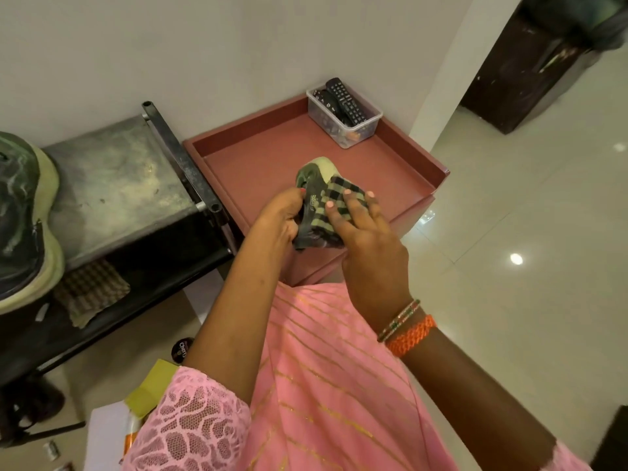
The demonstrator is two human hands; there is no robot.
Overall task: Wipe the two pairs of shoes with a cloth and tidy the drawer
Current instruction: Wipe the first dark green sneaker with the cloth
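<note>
Open red drawer (258,154) against white wall, glossy floor tiles (530,205) rightward, left hand (278,215) gripping shoe (311,185), right hand (360,229) spread pressing checked cloth (339,198), possibly mid-wipe

The checked cloth (343,205) and the right hand (370,239) cover most of the held shoe (314,175), so only its heel end shows. The left hand (277,222) hides its other side. A second shoe (23,226) is cut off by the left edge. Small items under the remotes in the clear container (346,113) are too small to tell. The tin (181,350) by the left forearm shows only part of its label.
</note>
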